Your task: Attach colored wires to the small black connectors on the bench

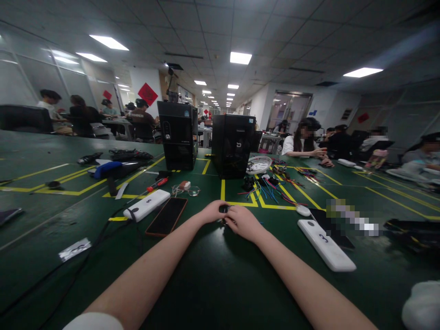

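Observation:
My left hand and my right hand meet over the green table, fingers curled in toward each other. Between them they pinch a small black part, mostly covered by the fingers, so its kind does not show. Below the fingertips some small dark bits are visible, too small to name. Beyond the hands lie colored wires with black connectors. To the left of my left hand are a dark phone and a white power bank marked 8.
Two black computer cases stand at the back. Glasses, a red screwdriver and a blue-handled tool lie left. A white basket and another power bank are right. A co-worker sits across.

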`<state>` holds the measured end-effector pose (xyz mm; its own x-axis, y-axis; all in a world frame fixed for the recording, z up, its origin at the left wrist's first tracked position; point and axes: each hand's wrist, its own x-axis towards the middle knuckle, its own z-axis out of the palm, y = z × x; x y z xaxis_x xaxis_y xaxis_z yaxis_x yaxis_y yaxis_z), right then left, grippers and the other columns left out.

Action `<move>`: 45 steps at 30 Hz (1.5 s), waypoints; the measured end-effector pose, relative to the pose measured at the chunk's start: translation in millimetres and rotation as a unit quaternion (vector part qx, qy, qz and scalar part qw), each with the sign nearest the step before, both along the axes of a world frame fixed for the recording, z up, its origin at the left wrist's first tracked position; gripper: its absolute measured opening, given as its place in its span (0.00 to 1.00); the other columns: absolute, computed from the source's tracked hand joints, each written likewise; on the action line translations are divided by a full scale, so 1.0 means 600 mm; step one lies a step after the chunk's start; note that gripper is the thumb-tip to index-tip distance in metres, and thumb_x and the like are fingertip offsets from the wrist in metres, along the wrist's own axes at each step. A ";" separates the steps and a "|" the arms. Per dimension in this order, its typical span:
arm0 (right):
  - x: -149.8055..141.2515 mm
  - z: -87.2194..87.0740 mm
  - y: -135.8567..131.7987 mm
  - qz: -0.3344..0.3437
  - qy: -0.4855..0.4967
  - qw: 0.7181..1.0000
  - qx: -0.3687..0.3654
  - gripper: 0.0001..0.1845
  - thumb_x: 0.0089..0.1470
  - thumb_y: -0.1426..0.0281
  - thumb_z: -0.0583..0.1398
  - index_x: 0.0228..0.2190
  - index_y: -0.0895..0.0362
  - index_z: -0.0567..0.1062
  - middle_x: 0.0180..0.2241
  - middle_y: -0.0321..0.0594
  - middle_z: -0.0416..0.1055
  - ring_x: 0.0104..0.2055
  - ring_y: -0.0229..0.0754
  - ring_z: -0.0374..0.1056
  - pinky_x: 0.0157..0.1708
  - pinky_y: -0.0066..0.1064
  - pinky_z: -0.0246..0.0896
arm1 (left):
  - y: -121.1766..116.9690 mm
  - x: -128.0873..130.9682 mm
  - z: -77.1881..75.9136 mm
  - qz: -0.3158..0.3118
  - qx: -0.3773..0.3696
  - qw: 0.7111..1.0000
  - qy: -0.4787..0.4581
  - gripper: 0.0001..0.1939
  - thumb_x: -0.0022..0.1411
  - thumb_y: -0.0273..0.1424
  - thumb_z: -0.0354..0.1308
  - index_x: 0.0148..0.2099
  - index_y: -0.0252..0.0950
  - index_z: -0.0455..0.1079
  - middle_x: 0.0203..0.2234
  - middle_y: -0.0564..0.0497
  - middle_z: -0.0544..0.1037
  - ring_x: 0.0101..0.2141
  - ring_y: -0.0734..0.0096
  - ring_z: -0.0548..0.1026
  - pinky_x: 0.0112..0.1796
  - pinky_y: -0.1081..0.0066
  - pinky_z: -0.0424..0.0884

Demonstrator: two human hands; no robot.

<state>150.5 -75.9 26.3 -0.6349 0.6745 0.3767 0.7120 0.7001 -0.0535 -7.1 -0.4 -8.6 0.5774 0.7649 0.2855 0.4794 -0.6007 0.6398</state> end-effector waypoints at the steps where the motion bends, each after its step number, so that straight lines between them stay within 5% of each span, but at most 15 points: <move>1: 0.002 0.004 0.000 -0.009 0.002 1.000 -0.005 0.09 0.54 0.70 0.52 0.29 0.58 0.71 0.30 0.40 0.68 0.36 0.39 0.62 0.39 0.31 0.55 | 0.001 -0.001 -0.001 -0.002 0.002 1.000 0.000 0.18 0.48 0.30 0.59 0.43 0.31 0.70 0.39 0.45 0.74 0.40 0.63 0.71 0.43 0.68 0.65; 9: 0.026 0.012 -0.008 -0.069 -0.040 0.994 -0.076 0.15 0.43 0.74 0.58 0.38 0.58 0.72 0.38 0.44 0.69 0.41 0.43 0.63 0.41 0.31 0.56 | -0.008 0.000 0.008 0.010 -0.007 1.000 0.014 0.21 0.48 0.36 0.61 0.45 0.33 0.70 0.40 0.45 0.74 0.40 0.61 0.71 0.43 0.67 0.65; 17: 0.025 -0.003 -0.003 -0.100 -0.059 0.991 -0.065 0.08 0.40 0.77 0.58 0.26 0.56 0.74 0.32 0.44 0.68 0.35 0.43 0.65 0.34 0.29 0.58 | -0.007 0.004 0.006 0.016 -0.009 1.000 0.018 0.21 0.49 0.36 0.61 0.45 0.33 0.69 0.40 0.45 0.74 0.41 0.61 0.70 0.44 0.66 0.64; 24: 0.020 -0.011 -0.013 -0.152 -0.099 0.979 -0.092 0.10 0.38 0.74 0.59 0.29 0.60 0.75 0.30 0.49 0.71 0.31 0.45 0.67 0.31 0.32 0.59 | -0.009 0.008 0.006 0.008 -0.002 1.000 0.009 0.20 0.49 0.34 0.61 0.46 0.34 0.69 0.41 0.46 0.73 0.42 0.62 0.70 0.45 0.66 0.64; 38: 0.002 -0.022 -0.026 -0.223 -0.112 0.961 -0.122 0.15 0.47 0.81 0.51 0.37 0.64 0.69 0.35 0.54 0.71 0.36 0.49 0.68 0.33 0.35 0.59 | -0.004 0.007 0.004 -0.007 0.019 1.000 0.014 0.20 0.50 0.37 0.60 0.45 0.34 0.70 0.40 0.46 0.74 0.41 0.62 0.71 0.43 0.67 0.64; 45: 0.032 0.019 -0.013 -0.184 -0.079 0.965 -0.171 0.15 0.51 0.71 0.52 0.42 0.59 0.65 0.37 0.48 0.71 0.37 0.45 0.68 0.33 0.30 0.56 | -0.007 0.010 0.006 -0.002 0.016 1.000 0.020 0.21 0.50 0.37 0.60 0.46 0.34 0.69 0.40 0.46 0.74 0.41 0.61 0.70 0.44 0.67 0.64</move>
